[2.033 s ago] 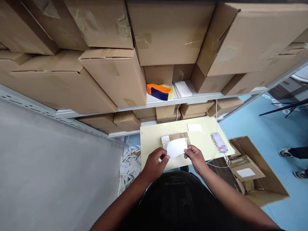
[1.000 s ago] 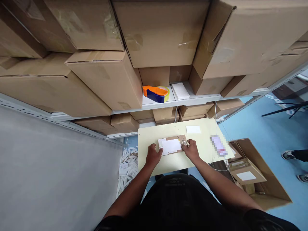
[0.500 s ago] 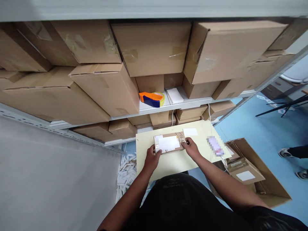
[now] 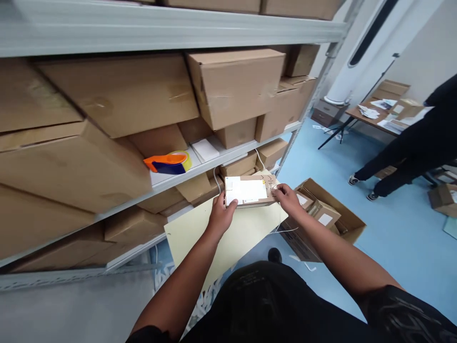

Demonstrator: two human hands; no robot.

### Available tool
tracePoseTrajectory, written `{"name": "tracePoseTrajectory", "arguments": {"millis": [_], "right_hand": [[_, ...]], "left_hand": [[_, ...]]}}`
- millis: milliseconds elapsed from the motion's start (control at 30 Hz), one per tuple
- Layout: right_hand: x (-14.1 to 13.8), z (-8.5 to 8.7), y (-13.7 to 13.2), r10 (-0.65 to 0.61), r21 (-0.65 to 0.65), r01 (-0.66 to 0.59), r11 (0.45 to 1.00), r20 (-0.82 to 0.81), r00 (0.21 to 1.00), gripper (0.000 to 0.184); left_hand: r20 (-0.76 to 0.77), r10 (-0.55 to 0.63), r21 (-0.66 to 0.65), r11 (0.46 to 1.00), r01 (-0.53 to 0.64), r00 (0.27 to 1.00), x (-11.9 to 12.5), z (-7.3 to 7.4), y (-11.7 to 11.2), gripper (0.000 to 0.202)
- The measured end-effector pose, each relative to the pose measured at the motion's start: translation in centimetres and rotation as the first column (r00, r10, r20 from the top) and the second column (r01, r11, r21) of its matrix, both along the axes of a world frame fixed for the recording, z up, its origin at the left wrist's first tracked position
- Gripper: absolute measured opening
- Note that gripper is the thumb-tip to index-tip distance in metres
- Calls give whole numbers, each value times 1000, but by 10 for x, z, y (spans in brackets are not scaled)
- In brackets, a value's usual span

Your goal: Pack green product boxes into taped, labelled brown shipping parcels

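Note:
A small flat cardboard box [image 4: 246, 191] with a white label on top is held between both hands over the right part of the pale yellow tabletop [image 4: 194, 228]. My left hand [image 4: 222, 213] grips its left end, the thumb lying on the label's edge. At the other end my right hand [image 4: 286, 197] is closed on the box, its fingers beside a shiny patch of clear tape. Dark handwritten marks show on the bare cardboard near that end. The box's underside is hidden.
Shelves hold many cardboard boxes [image 4: 239, 81]. An orange and blue tape dispenser [image 4: 169, 162] and a stack of white paper [image 4: 204, 150] lie on one shelf. A large open carton [image 4: 352, 224] with smaller boxes stands right. Another person [image 4: 410, 138] stands by a cluttered table [image 4: 378, 121].
The view has swung right, bringing the other person and far table into sight. Both hands have lifted the box off the tabletop and carried it rightward, toward the large carton.

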State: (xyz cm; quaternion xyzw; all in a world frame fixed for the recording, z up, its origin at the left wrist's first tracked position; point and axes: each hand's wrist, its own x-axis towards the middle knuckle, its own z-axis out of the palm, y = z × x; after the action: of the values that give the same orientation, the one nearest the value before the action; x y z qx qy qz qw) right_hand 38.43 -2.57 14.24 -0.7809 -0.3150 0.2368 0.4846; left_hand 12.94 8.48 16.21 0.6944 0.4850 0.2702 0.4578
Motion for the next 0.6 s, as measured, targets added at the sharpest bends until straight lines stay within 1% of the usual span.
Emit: {"name": "tracePoseTrajectory", "arguments": {"millis": [133,200,300,400,467,533,600], "right_hand": [[63,11,-40,-94,37,93,995,20,995,34],[100,13,-64,-149,25,148,989,34,988,34],[157,11,-102,-205,-4,206,979,51,977,36],[211,6,-140,-236,-16,237,971,77,969,37],[244,0,-163,-278,-38,282,959,91,956,37],[275,-6,-182,-326,-66,333,941,96,941,37],[303,-15,-196,-344,-96,352,931,92,934,37]], "left_hand": [[0,-123,16,992,123,992,74,10,-13,51],[-1,-188,15,982,188,982,118,11,-23,49],[-23,-266,2,964,266,964,188,10,-39,51],[-49,-328,-20,945,327,944,260,4,-56,53],[-54,-365,-19,931,365,929,308,-2,-66,51],[-45,-413,9,910,414,910,354,-9,-74,50],[-36,-463,27,886,464,886,395,-18,-78,49]]}}
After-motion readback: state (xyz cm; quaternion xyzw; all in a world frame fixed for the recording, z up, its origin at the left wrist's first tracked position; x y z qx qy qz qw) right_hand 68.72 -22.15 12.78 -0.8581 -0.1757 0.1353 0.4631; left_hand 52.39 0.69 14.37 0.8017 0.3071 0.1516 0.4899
